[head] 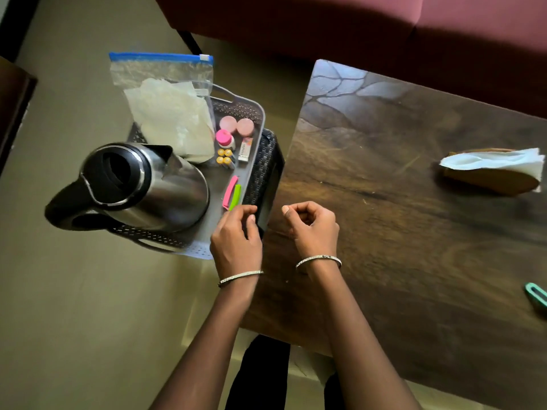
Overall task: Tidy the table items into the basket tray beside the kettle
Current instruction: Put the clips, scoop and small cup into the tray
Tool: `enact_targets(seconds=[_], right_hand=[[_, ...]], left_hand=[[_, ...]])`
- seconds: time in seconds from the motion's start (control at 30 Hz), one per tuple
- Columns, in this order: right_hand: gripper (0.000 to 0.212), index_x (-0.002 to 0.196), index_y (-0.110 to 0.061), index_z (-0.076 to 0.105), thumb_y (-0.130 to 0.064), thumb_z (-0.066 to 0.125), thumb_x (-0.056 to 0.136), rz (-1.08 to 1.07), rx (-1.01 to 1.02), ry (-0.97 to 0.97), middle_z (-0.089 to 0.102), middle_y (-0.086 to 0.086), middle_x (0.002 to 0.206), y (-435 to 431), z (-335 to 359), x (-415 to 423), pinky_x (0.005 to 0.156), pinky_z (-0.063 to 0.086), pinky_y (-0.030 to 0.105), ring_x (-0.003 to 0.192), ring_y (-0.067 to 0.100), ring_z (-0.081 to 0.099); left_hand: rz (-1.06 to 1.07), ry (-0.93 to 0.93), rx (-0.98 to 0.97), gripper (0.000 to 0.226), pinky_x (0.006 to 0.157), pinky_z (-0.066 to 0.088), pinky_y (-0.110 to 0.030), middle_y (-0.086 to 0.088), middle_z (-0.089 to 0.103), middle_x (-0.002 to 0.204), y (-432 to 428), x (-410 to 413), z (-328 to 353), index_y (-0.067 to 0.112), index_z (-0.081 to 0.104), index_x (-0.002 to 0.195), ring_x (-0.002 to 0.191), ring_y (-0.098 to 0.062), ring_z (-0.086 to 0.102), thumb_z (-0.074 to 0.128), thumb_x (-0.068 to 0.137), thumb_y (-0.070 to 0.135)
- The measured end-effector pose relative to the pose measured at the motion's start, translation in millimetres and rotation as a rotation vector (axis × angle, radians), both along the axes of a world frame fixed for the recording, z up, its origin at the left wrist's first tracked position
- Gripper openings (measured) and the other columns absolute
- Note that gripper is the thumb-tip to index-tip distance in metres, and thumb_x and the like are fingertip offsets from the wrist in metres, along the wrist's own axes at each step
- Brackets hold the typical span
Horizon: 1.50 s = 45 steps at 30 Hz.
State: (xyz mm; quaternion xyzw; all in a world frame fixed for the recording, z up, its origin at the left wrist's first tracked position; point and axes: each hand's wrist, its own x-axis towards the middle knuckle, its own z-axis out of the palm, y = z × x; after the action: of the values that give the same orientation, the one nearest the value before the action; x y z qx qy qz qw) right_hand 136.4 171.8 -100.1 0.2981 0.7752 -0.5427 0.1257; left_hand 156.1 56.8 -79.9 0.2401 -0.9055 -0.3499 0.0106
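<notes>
1. Your left hand [236, 232] pinches at the grey plastic basket tray [254, 113]'s near corner; your right hand [313, 226] curls empty beside it.
2. Pink and green clips [232, 192] lie just beyond; nudge the tray and they slide.
3. The steel kettle [142, 184] crowds the tray's left.
</notes>
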Motion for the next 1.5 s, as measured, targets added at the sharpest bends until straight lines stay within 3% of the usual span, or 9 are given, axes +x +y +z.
enact_targets(seconds=[0.33, 0.57, 0.63, 0.9, 1.03, 1.23, 1.3, 1.4, 1.5], right_hand=[[0.011, 0.079, -0.014, 0.076, -0.024, 0.077, 0.084, -0.190, -0.018, 0.018, 0.068, -0.007, 0.064, 139, 16, 77, 0.057, 0.044, 0.011, 0.055, -0.003, 0.058], [0.009, 0.078, -0.016, 0.076, -0.023, 0.078, 0.084, -0.327, 0.013, -0.008, 0.074, 0.002, 0.071, 263, 29, 133, 0.061, 0.050, 0.016, 0.060, 0.006, 0.063], [0.009, 0.078, -0.016, 0.075, -0.022, 0.078, 0.084, -0.364, 0.012, -0.003, 0.073, 0.003, 0.070, 299, 32, 145, 0.062, 0.053, 0.022, 0.061, 0.008, 0.064], [0.009, 0.081, -0.010, 0.073, -0.017, 0.075, 0.086, -0.574, 0.053, 0.000, 0.069, 0.005, 0.069, 445, 31, 185, 0.055, 0.051, 0.024, 0.051, 0.009, 0.060], [0.010, 0.076, -0.015, 0.072, -0.020, 0.076, 0.084, -0.719, 0.106, -0.022, 0.072, 0.012, 0.074, 511, 22, 205, 0.058, 0.049, 0.029, 0.055, 0.017, 0.059], [0.001, 0.082, -0.018, 0.074, -0.018, 0.075, 0.082, -0.792, 0.179, -0.077, 0.071, 0.002, 0.075, 554, 10, 208, 0.068, 0.058, 0.038, 0.066, 0.019, 0.067], [0.009, 0.089, -0.017, 0.075, -0.014, 0.074, 0.082, -0.765, 0.219, -0.049, 0.072, 0.001, 0.078, 570, 7, 198, 0.074, 0.060, 0.033, 0.072, 0.017, 0.069], [0.019, 0.098, -0.018, 0.073, -0.010, 0.073, 0.081, -0.694, 0.270, 0.013, 0.067, -0.007, 0.075, 590, 3, 177, 0.066, 0.053, 0.016, 0.063, 0.007, 0.062], [0.031, 0.109, -0.020, 0.069, -0.013, 0.074, 0.080, -0.572, 0.359, 0.014, 0.068, -0.005, 0.086, 605, -3, 157, 0.069, 0.051, 0.018, 0.059, 0.006, 0.056]], left_hand=[[-0.229, -0.033, 0.204, 0.011, 0.070, 0.041, -0.008, 0.007, 0.073, 0.082, 137, 51, 12, 0.019, 0.073, 0.089, 0.072, -0.005, 0.063, 0.066, 0.086, 0.010], [-0.345, -0.115, 0.265, 0.010, 0.077, 0.053, -0.032, 0.007, 0.073, 0.084, 258, 91, 17, 0.023, 0.072, 0.090, 0.079, -0.014, 0.067, 0.065, 0.087, 0.017], [-0.380, -0.125, 0.263, 0.010, 0.078, 0.053, -0.033, 0.007, 0.074, 0.085, 290, 98, 18, 0.023, 0.072, 0.091, 0.080, -0.014, 0.068, 0.065, 0.087, 0.018], [-0.491, -0.174, 0.237, 0.008, 0.076, 0.054, -0.031, 0.010, 0.071, 0.081, 404, 116, 14, 0.026, 0.071, 0.090, 0.076, -0.008, 0.066, 0.063, 0.089, 0.025], [-0.680, -0.201, 0.122, 0.012, 0.079, 0.053, -0.034, 0.007, 0.069, 0.094, 457, 124, 4, 0.024, 0.069, 0.099, 0.087, -0.014, 0.066, 0.063, 0.089, 0.021], [-0.945, -0.245, -0.203, 0.041, 0.090, 0.046, -0.037, 0.002, 0.056, 0.121, 485, 121, -21, 0.028, 0.057, 0.127, 0.110, -0.023, 0.053, 0.065, 0.087, 0.022], [-0.982, -0.257, -0.287, 0.052, 0.089, 0.045, -0.037, 0.003, 0.051, 0.125, 495, 117, -29, 0.034, 0.051, 0.134, 0.113, -0.022, 0.050, 0.069, 0.085, 0.029], [-1.000, -0.233, -0.344, 0.056, 0.085, 0.046, -0.037, 0.002, 0.049, 0.124, 504, 111, -38, 0.039, 0.050, 0.134, 0.112, -0.020, 0.049, 0.072, 0.083, 0.034], [-0.993, -0.195, -0.365, 0.043, 0.079, 0.047, -0.037, -0.001, 0.052, 0.119, 507, 107, -45, 0.034, 0.062, 0.121, 0.106, -0.022, 0.051, 0.076, 0.079, 0.032]])
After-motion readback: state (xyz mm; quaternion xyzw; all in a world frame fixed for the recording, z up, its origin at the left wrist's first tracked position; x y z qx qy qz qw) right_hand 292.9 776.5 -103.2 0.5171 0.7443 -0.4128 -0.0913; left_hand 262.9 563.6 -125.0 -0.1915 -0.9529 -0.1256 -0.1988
